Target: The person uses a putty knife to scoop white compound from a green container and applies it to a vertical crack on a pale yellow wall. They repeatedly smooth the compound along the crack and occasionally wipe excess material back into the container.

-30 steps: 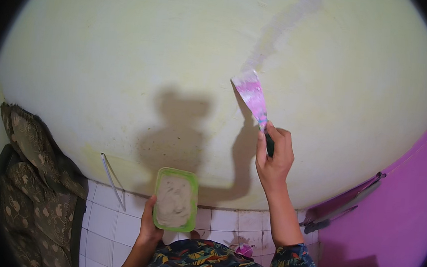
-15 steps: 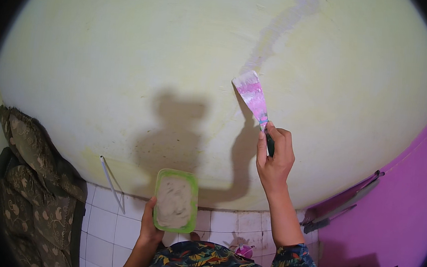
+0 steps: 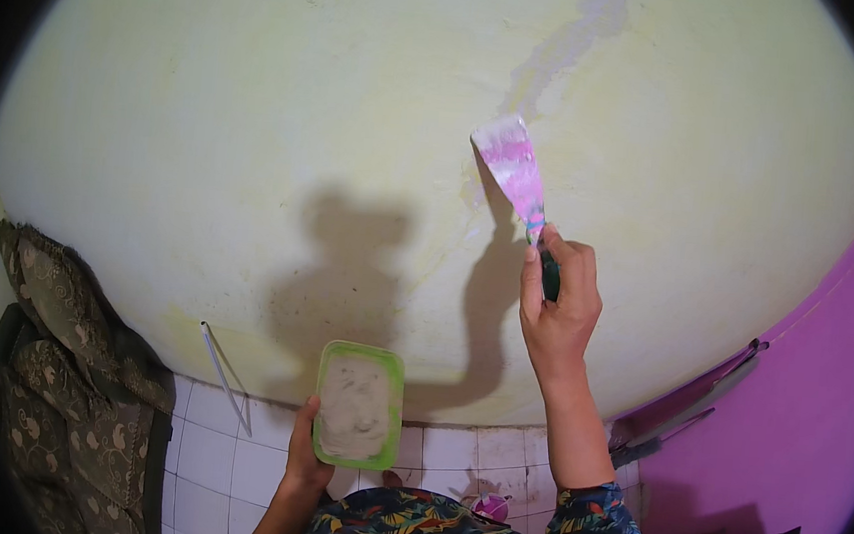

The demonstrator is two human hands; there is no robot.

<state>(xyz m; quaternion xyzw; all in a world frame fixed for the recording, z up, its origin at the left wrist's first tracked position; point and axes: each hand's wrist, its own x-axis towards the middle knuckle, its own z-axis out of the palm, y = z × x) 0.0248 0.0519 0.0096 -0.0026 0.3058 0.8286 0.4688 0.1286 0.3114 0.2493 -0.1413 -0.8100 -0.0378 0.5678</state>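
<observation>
My right hand (image 3: 563,303) is closed round the dark green handle of a putty knife (image 3: 515,169), whose wide blade is smeared pink and white. The blade's tip lies at the pale yellow wall (image 3: 206,149), just below a winding greyish-lilac filled strip (image 3: 564,52). Lower down, my left hand (image 3: 307,453) grips a green plastic tub (image 3: 398,415) by its left side. Inside it sits beige putty (image 3: 354,407), its surface streaked and uneven. The fingers under the tub are hidden.
A patterned brown upholstered chair (image 3: 66,389) stands at the left. A thin white stick (image 3: 223,371) leans on the wall. White tiles (image 3: 207,455) cover the floor, where a pink object (image 3: 490,506) lies. Long-handled tools (image 3: 686,418) rest by the purple wall (image 3: 786,426) at the right.
My right hand and the putty knife have shifted slightly up the wall and to the right. The tub in my left hand has moved a little right.
</observation>
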